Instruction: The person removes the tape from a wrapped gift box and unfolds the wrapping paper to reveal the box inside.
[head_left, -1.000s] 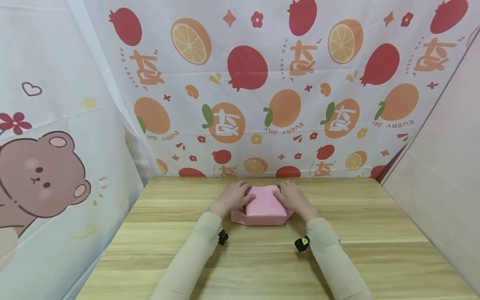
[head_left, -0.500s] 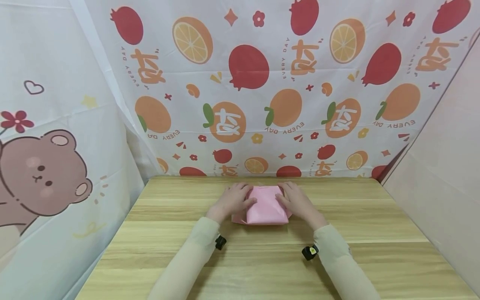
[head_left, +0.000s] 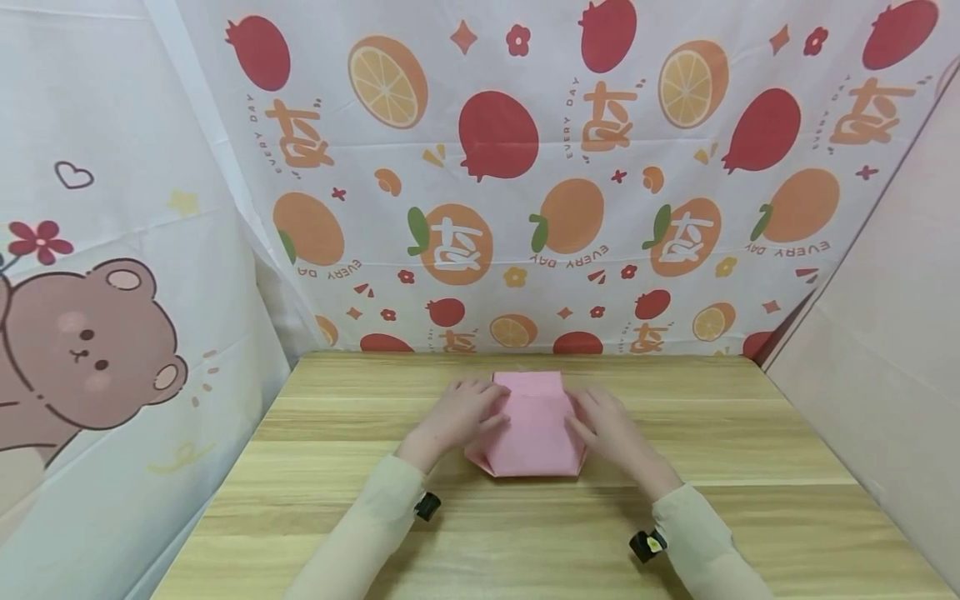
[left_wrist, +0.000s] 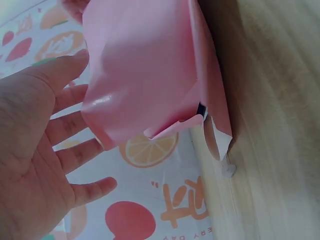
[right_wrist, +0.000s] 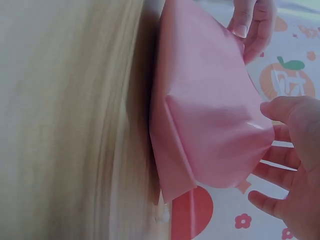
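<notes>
A pink paper-wrapped bundle (head_left: 534,437) lies on the table between my hands. Its top is smooth, with a crease near the far end and folded paper flaring at the lower sides. My left hand (head_left: 459,418) is at its left side, thumb over the top edge. In the left wrist view, spread fingers reach the pink paper (left_wrist: 140,65); a small dark patch shows in the gap of the open end fold. My right hand (head_left: 617,429) is at the right side, fingers extended. The right wrist view shows those fingertips right at the paper's edge (right_wrist: 215,110).
The wood-grain table (head_left: 360,500) extends around the bundle. A fruit-print cloth (head_left: 495,192) hangs just behind the table's far edge. Further cloths hang at both sides, the left one (head_left: 217,400) with a bear print. Small black cameras (head_left: 427,506) are worn on the wrists.
The bundle has come nearer to me, and more of its far end shows. Both hands have drawn back slightly, the right one also outward, their fingers looser along its sides.
</notes>
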